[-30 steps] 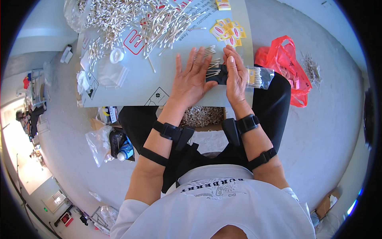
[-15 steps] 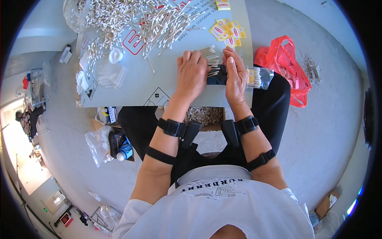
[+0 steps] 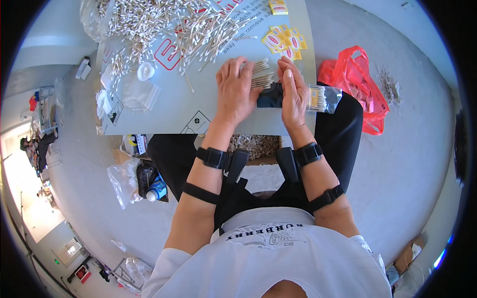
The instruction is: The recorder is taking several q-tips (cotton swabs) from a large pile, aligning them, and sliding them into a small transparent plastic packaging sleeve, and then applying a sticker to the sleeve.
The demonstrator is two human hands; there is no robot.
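Note:
My left hand (image 3: 235,90) lies palm down on a small bundle of wooden cotton swabs (image 3: 262,76) on the grey board (image 3: 198,107). Opposite it, my right hand (image 3: 293,89) stands on edge, pressing the same bundle from the right side. The swabs are squeezed between both hands, their tips pointing away from me. Under my right hand lies a dark flat object (image 3: 271,96). Just right of that hand sits a clear bag filled with swabs (image 3: 323,98).
A big heap of loose cotton swabs (image 3: 164,22) covers the far part of the board, with a small white cap (image 3: 145,71) and empty clear bags (image 3: 138,94). Yellow labels (image 3: 284,39) lie at the far right. A red plastic bag (image 3: 355,82) rests on the floor.
My left hand has slid rightward across the board and closed in on the swab bundle. My right hand has hardly moved.

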